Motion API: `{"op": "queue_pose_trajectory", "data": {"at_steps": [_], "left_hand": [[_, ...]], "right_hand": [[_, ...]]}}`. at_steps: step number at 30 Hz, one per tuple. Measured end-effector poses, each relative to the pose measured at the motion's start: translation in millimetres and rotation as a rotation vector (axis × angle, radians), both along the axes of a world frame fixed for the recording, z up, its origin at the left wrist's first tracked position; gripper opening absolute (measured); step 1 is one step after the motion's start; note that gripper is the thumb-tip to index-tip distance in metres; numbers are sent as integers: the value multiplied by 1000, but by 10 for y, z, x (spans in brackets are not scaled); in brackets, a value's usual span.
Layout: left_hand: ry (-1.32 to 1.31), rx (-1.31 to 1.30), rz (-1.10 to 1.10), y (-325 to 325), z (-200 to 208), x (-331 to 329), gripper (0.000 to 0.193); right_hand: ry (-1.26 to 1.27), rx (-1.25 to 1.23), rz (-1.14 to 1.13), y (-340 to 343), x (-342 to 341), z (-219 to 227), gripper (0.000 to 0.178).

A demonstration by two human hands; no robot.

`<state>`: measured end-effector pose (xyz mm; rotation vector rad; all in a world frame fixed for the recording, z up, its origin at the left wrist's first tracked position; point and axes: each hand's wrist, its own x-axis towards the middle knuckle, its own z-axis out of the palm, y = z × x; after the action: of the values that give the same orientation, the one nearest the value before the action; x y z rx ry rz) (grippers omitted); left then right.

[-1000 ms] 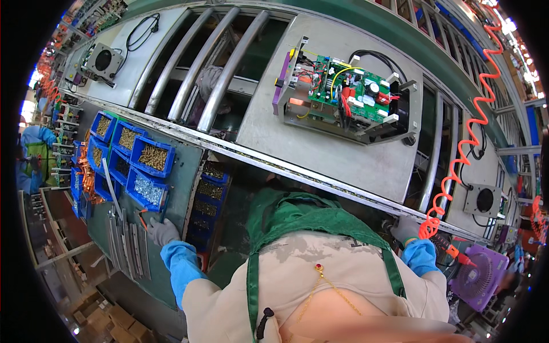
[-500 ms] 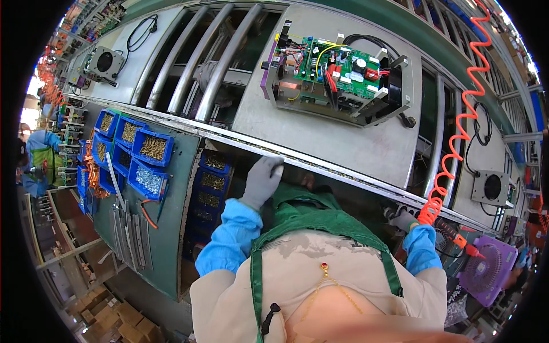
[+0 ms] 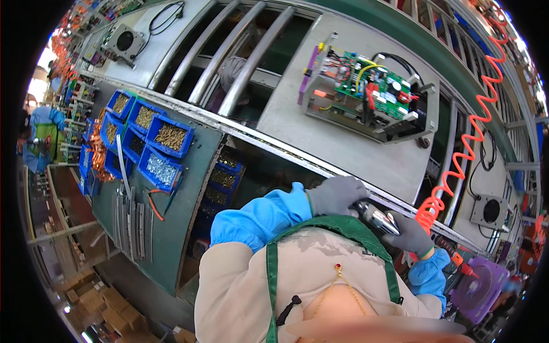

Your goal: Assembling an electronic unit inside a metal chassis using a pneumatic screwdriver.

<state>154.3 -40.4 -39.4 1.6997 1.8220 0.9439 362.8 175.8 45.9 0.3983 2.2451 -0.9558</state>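
Left hand (image 3: 338, 195) has crossed rightward since half a second ago, when it hung alone by the conveyor's near rail (image 3: 286, 150); now it meets the tool (image 3: 378, 218) beside the right hand (image 3: 407, 233). I log the tool as silver and dark, slanting between both hands, just past the near rail and close in front of the green apron (image 3: 343, 227).

Right hand: grey glove, fingers curled round the tool's right end, gripping it. Left hand: grey glove, fingers bent and bunched at the tool's left end; from my view I cannot tell how far open they are, or whether they pinch anything.

Orange hose (image 3: 426, 214) coils down just beyond the right hand; its join is hidden from me. Far side: open unit (image 3: 372, 94) with a green board, sitting on the metal plate (image 3: 337, 146). Rollers (image 3: 256, 62) lie left of the plate.

Left, on the green bench (image 3: 168, 251): blue bins (image 3: 166, 152), several of them, with brass screws (image 3: 170, 137) in one. Near them, pliers (image 3: 152, 204) with an orange handle; left of those, metal strips (image 3: 132, 228). Near right: purple panel (image 3: 480, 288) with a round grille.
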Motion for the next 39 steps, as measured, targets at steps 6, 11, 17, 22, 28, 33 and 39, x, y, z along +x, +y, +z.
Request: {"op": "queue_pose_trajectory", "data": {"at_steps": [6, 11, 17, 22, 28, 33, 39], "left_hand": [[218, -295, 28, -386, 244, -305, 34], [384, 10, 231, -905, 112, -588, 40], [465, -317, 1166, -2515, 78, -1547, 24], [720, -772, 1315, -3544, -11, -2101, 33], [545, -1177, 1216, -3526, -92, -2379, 30], [554, -919, 1343, -3704, -155, -2401, 17], [477, -577, 1635, -3579, -54, -2305, 23]], "right_hand": [[-24, -507, -124, -511, -850, -218, 84], [-150, -1093, -376, -1069, -1315, -703, 98], [-183, -1025, -592, -1344, -1502, -988, 77], [-173, -1033, -630, -1431, -1489, -1064, 70], [-172, -1033, -539, -1476, -1622, -956, 71], [-76, -1141, -515, -1532, -1677, -596, 86], [-75, -1049, -438, -1469, -1668, -379, 101]]}}
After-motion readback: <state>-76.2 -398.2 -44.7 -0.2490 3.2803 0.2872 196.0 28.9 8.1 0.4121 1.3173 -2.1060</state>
